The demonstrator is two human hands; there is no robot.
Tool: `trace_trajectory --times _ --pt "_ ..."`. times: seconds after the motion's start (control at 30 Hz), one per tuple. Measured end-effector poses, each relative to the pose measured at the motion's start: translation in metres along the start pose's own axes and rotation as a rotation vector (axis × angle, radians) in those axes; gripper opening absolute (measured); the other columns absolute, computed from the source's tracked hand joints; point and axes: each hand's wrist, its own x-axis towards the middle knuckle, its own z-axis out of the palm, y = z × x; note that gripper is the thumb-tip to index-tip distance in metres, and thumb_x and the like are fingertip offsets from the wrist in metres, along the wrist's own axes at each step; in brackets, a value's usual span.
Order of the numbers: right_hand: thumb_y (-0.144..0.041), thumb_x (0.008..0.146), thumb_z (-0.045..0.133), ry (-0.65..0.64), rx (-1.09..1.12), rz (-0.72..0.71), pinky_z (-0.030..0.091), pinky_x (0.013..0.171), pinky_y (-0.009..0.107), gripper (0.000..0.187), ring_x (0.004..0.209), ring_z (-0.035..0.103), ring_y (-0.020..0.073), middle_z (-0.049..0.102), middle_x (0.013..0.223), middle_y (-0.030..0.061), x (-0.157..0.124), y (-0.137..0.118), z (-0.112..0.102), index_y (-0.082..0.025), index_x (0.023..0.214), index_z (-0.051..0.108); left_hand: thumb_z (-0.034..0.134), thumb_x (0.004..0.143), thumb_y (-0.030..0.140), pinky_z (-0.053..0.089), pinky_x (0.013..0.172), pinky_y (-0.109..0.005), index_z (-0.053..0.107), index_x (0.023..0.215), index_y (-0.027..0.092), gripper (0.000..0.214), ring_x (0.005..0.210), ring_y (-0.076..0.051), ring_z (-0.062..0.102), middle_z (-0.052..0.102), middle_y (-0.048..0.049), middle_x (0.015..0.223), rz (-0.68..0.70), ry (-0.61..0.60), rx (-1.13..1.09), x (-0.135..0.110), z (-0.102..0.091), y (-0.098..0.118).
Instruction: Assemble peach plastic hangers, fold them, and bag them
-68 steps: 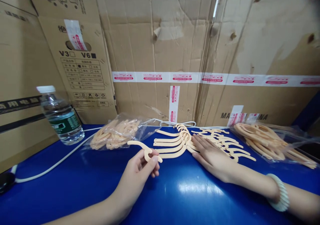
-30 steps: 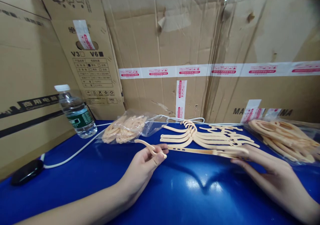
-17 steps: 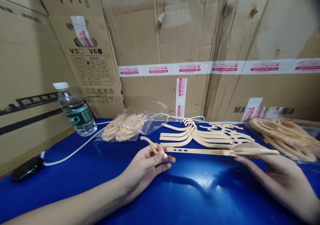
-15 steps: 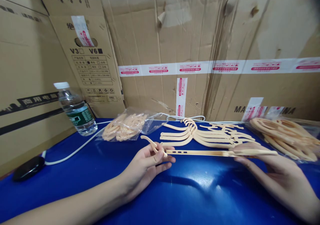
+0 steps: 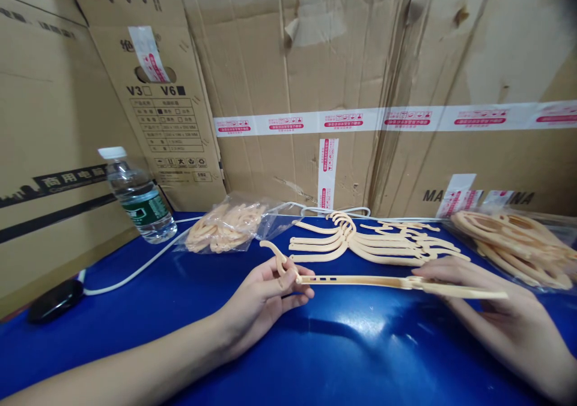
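A beige plastic folding hanger (image 5: pixel 360 280) stretches between my hands, seen edge-on, with slots near its left end. My left hand (image 5: pixel 265 289) pinches that end by the joint, where a curved hook piece sticks up to the left. At the other end, my right hand (image 5: pixel 491 316) is closed around the hinged arm, its thumb below and fingers behind; part of the grip is hidden. Just beyond the held piece, several similar beige hangers (image 5: pixel 347 243) lie in an overlapping row on the blue table (image 5: pixel 342 346).
Clear bags of beige hanger parts lie at the left (image 5: pixel 229 222) and right (image 5: pixel 518 243). A water bottle (image 5: pixel 144 204), a black mouse-like object (image 5: pixel 54 302) and a white cable (image 5: pixel 135 276) are at the left. Cardboard boxes (image 5: pixel 293 63) wall the back.
The hanger's right end has tipped slightly downward, and my right fingers have shifted on it. The hook piece has moved a little to the right. My left hand keeps its pinch.
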Motion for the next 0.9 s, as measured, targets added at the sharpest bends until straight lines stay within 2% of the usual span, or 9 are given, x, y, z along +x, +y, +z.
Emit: trace_trajectory --times 0.1,0.2,0.3,0.43,0.67,0.8,0.9 --pt "-0.022 0.089 0.055 0.011 0.021 -0.044 0.058 0.079 0.022 0.022 0.086 0.072 0.0189 0.074 0.096 0.0022 0.004 -0.005 -0.002 -0.028 0.108 0.064 0.088 0.07 0.025 0.05 0.073 -0.026 0.059 0.075 0.014 0.031 0.072 -0.014 0.067 0.071 -0.0047 0.086 0.008 0.036 0.019 0.0 0.001 -0.001" --pt "-0.02 0.089 0.055 0.001 0.017 -0.031 0.057 0.081 0.024 0.025 0.089 0.072 0.0197 0.074 0.101 0.0028 0.002 -0.008 -0.001 -0.028 0.111 0.063 0.091 0.065 0.026 0.05 0.07 -0.024 0.059 0.072 0.013 0.034 0.067 -0.012 0.065 0.071 -0.0037 0.08 0.036 0.08 0.049 0.0 0.001 -0.003" --pt "-0.021 0.09 0.053 0.043 0.039 -0.001 0.057 0.082 0.027 0.024 0.089 0.071 0.0208 0.073 0.102 0.0035 -0.003 -0.011 0.003 -0.029 0.11 0.065 0.093 0.059 0.027 0.049 0.066 -0.023 0.059 0.07 0.014 0.038 0.062 -0.011 0.063 0.072 -0.0032 0.077 0.083 0.105 0.069 0.0 0.0 -0.005" --pt "-0.021 0.091 0.053 0.066 0.051 -0.02 0.058 0.079 0.024 0.025 0.088 0.071 0.0202 0.073 0.1 0.0032 -0.007 -0.016 0.006 -0.03 0.11 0.067 0.095 0.055 0.029 0.048 0.063 -0.021 0.057 0.067 0.015 0.042 0.059 -0.01 0.062 0.072 -0.0026 0.074 0.115 0.14 0.073 0.002 -0.001 -0.007" --pt "-0.02 0.088 0.059 0.068 0.003 0.014 0.057 0.088 0.025 0.03 0.092 0.071 0.0206 0.073 0.106 0.0002 -0.015 -0.019 0.01 -0.033 0.114 0.066 0.096 0.053 0.03 0.047 0.056 -0.016 0.057 0.066 0.015 0.043 0.054 -0.008 0.059 0.065 0.0035 0.062 0.178 0.219 0.082 0.001 0.0 -0.009" --pt "-0.027 0.088 0.06 0.096 0.0 0.079 0.06 0.081 0.023 0.024 0.085 0.073 0.0198 0.075 0.1 -0.0011 -0.014 -0.022 0.011 -0.033 0.11 0.066 0.097 0.051 0.031 0.05 0.058 -0.017 0.059 0.066 0.015 0.044 0.055 -0.009 0.062 0.067 0.0023 0.063 0.201 0.251 0.073 0.002 0.0 -0.01" --pt "-0.036 0.087 0.064 0.125 0.021 0.185 0.061 0.066 0.016 0.017 0.071 0.074 0.0176 0.076 0.089 -0.002 -0.009 -0.025 0.011 -0.031 0.102 0.067 0.097 0.05 0.034 0.054 0.065 -0.019 0.064 0.071 0.015 0.044 0.06 -0.011 0.067 0.07 0.0013 0.067 0.217 0.274 0.065 0.003 0.002 -0.01"
